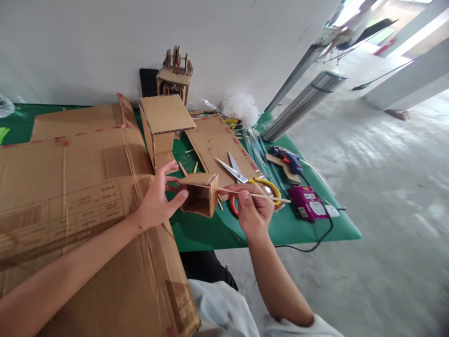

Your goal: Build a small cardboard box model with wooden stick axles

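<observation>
My left hand (159,194) is at the left side of a small open cardboard box (198,207). Its thumb overlaps the box's near left edge, the other fingers reach behind that wall, and the index finger stands apart. In my right hand (255,210) a thin wooden stick (277,200) is pinched between thumb and fingers. The stick's left end meets the right wall of the box; whether it passes through is hidden. Just behind my right hand lie scissors (239,174) with red and yellow handles, blades spread apart, partly on a cardboard strip (213,145).
A large flattened carton (87,164) covers the left. Behind the small box stands a larger cardboard piece (166,114), then a cardboard model (174,77) against the wall. On the right are a glue gun (289,159), a purple power strip (308,202) with a cable, and a metal cylinder (305,105).
</observation>
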A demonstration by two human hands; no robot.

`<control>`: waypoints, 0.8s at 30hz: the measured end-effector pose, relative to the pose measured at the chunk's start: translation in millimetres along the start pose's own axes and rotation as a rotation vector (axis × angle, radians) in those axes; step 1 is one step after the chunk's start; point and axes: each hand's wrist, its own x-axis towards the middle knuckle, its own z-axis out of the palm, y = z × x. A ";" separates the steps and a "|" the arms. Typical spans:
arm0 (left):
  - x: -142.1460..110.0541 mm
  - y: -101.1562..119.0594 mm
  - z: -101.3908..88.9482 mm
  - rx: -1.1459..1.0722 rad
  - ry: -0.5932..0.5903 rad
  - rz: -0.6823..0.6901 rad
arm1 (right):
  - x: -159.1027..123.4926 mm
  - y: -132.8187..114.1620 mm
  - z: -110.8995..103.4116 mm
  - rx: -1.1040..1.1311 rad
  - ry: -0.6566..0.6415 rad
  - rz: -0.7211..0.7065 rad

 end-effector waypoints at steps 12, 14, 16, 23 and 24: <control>6.1 8.2 -0.5 0.303 -0.249 -0.110 | -3.1 12.1 5.7 0.218 -0.109 0.173; 6.4 8.3 -0.5 0.315 -0.246 -0.126 | -4.1 15.6 5.4 0.217 -0.114 0.164; 6.3 8.3 -0.4 0.329 -0.241 -0.125 | -5.3 18.5 5.3 0.217 -0.113 0.147; 6.8 8.7 0.1 0.330 -0.212 -0.109 | -7.1 19.2 6.4 0.178 -0.118 0.147; 7.1 8.9 0.1 0.330 -0.212 -0.111 | -7.1 19.0 6.5 0.179 -0.119 0.147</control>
